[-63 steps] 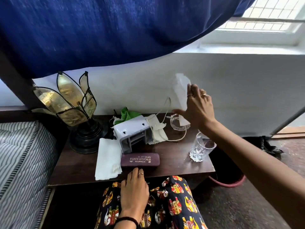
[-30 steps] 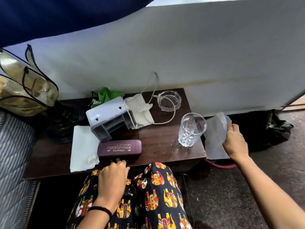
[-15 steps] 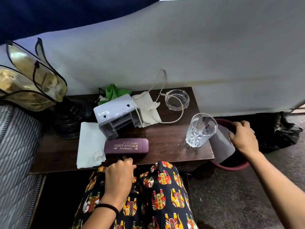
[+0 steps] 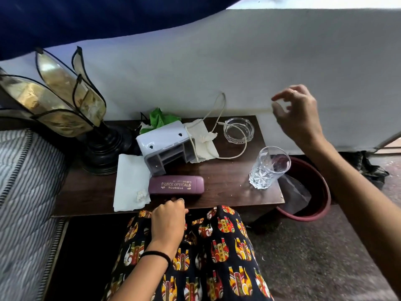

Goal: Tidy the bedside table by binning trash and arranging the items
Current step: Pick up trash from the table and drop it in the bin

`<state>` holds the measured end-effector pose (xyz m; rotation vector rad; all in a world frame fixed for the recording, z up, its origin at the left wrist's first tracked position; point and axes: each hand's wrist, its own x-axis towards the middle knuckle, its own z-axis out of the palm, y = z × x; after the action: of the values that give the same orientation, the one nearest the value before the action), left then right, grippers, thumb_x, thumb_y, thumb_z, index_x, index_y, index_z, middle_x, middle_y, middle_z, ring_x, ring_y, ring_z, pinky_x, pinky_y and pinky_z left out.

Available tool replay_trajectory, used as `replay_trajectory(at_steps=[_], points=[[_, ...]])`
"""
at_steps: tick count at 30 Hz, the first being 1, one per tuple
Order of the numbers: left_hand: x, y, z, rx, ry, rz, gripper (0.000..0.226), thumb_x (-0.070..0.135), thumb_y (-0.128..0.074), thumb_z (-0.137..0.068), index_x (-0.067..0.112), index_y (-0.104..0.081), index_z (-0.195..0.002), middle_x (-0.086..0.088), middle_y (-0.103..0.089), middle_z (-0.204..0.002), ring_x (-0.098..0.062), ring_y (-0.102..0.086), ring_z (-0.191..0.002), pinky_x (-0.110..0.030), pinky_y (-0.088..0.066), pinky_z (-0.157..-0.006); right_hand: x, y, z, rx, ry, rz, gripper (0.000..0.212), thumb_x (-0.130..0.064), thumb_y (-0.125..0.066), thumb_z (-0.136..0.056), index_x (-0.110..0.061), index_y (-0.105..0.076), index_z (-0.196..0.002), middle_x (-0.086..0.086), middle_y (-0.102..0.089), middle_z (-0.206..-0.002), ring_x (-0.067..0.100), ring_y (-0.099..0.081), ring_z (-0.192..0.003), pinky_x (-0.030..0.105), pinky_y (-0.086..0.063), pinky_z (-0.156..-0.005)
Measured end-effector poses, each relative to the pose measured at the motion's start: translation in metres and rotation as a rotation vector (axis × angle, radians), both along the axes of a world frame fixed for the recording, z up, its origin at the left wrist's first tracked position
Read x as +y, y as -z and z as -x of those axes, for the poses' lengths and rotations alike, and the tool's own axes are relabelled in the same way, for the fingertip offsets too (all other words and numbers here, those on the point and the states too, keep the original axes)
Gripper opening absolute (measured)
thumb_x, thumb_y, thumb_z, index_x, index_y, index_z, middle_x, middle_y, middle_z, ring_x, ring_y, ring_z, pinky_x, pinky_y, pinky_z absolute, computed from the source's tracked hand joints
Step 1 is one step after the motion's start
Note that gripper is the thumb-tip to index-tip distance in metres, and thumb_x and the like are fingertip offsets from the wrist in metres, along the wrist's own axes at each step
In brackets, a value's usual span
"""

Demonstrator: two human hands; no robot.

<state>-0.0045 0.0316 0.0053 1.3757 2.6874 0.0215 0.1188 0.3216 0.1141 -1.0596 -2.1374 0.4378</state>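
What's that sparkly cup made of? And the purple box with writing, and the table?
The cup looks like clear cut glass: you see through it, and star patterns catch the light. The purple box seems hard plastic or a leather-like cover, matte, with gold printed letters; hard to tell which. The table looks like dark polished wood or wood-look laminate, with grain and shine.

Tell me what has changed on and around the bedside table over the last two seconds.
The right hand carried a white paper sheet from above the glass ashtray down into the red bin, let it go, and has risen again, empty, fingers loosely curled. The left hand stayed at the table's front edge. The drinking glass, spectacle case and tissues did not move.
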Motion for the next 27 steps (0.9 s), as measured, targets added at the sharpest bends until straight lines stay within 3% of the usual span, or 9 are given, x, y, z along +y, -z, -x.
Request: replay_trajectory(at_steps=[4, 7, 10, 12, 15, 17, 19, 27], points=[[-0.004, -0.001, 0.001, -0.002, 0.032, -0.035, 0.027, 0.038, -0.048, -0.094, 0.023, -0.063, -0.109, 0.003, -0.071, -0.093, -0.013, -0.067, -0.087, -0.020, -0.046, -0.064, -0.033, -0.015, 0.060, -0.001, -0.120, 0.038, 0.018, -0.012, -0.059, -0.083, -0.010, -0.070, -0.096, 0.014, -0.064, -0.101, 0.023, -0.064, -0.086, 0.034, -0.053, -0.080], [-0.004, -0.002, 0.003, 0.019, 0.057, -0.045, 0.028, 0.038, -0.043, -0.096, 0.023, -0.061, -0.111, 0.004, -0.069, -0.096, -0.012, -0.066, -0.090, -0.019, -0.043, -0.064, -0.047, 0.004, 0.100, -0.205, -0.138, 0.142, 0.021, -0.008, -0.053, -0.080, -0.008, -0.070, -0.094, 0.017, -0.070, -0.099, 0.032, -0.065, -0.091, 0.032, -0.050, -0.080], [-0.003, -0.003, 0.006, 0.020, 0.063, 0.010, 0.027, 0.038, -0.041, -0.097, 0.022, -0.061, -0.107, 0.003, -0.070, -0.093, -0.013, -0.067, -0.088, -0.021, -0.046, -0.064, -0.052, 0.039, 0.121, -0.423, -0.172, 0.232, 0.023, 0.000, -0.051, -0.075, 0.003, -0.067, -0.092, 0.025, -0.069, -0.098, 0.040, -0.063, -0.094, 0.040, -0.054, -0.081], [-0.001, 0.000, 0.007, -0.026, 0.061, 0.029, 0.025, 0.036, -0.044, -0.096, 0.021, -0.062, -0.104, 0.001, -0.071, -0.092, -0.014, -0.067, -0.087, -0.023, -0.049, -0.067, -0.053, 0.063, 0.127, -0.538, -0.234, 0.291, 0.032, 0.002, -0.053, -0.077, 0.000, -0.065, -0.107, 0.022, -0.065, -0.115, 0.036, -0.058, -0.111, 0.040, -0.048, -0.094], [0.000, -0.001, 0.008, -0.036, 0.056, 0.057, 0.010, 0.026, -0.061, -0.088, 0.020, -0.068, -0.091, -0.001, -0.072, -0.075, -0.015, -0.069, -0.071, -0.025, -0.051, -0.058, -0.052, 0.091, 0.132, -0.650, -0.273, 0.311, 0.052, 0.003, -0.050, -0.079, -0.008, -0.052, -0.131, 0.016, -0.050, -0.136, 0.032, -0.046, -0.128, 0.039, -0.039, -0.106], [0.001, 0.003, 0.009, -0.020, 0.086, 0.061, 0.017, 0.020, -0.085, -0.062, 0.018, -0.069, -0.066, -0.003, -0.063, -0.050, -0.016, -0.063, -0.046, -0.025, -0.046, -0.041, -0.049, 0.102, 0.138, -0.665, -0.276, 0.310, 0.058, 0.004, -0.047, -0.081, -0.013, -0.047, -0.137, 0.013, -0.043, -0.142, 0.033, -0.043, -0.131, 0.041, -0.039, -0.107], [0.002, 0.007, 0.009, -0.009, 0.087, 0.069, 0.029, 0.017, -0.093, -0.043, 0.017, -0.066, -0.054, -0.002, -0.056, -0.039, -0.017, -0.056, -0.035, -0.024, -0.041, -0.034, -0.047, 0.110, 0.144, -0.690, -0.293, 0.291, 0.057, 0.002, -0.047, -0.083, -0.017, -0.047, -0.137, 0.011, -0.041, -0.144, 0.034, -0.042, -0.130, 0.043, -0.040, -0.107], [0.002, 0.019, 0.011, -0.008, 0.086, 0.034, 0.027, 0.015, -0.092, -0.045, 0.016, -0.068, -0.058, -0.004, -0.059, -0.041, -0.017, -0.058, -0.039, -0.027, -0.046, -0.037, -0.052, 0.115, 0.155, -0.681, -0.247, 0.162, 0.029, -0.007, -0.044, -0.089, -0.011, -0.061, -0.112, 0.015, -0.056, -0.113, 0.039, -0.057, -0.105, 0.042, -0.048, -0.082]])
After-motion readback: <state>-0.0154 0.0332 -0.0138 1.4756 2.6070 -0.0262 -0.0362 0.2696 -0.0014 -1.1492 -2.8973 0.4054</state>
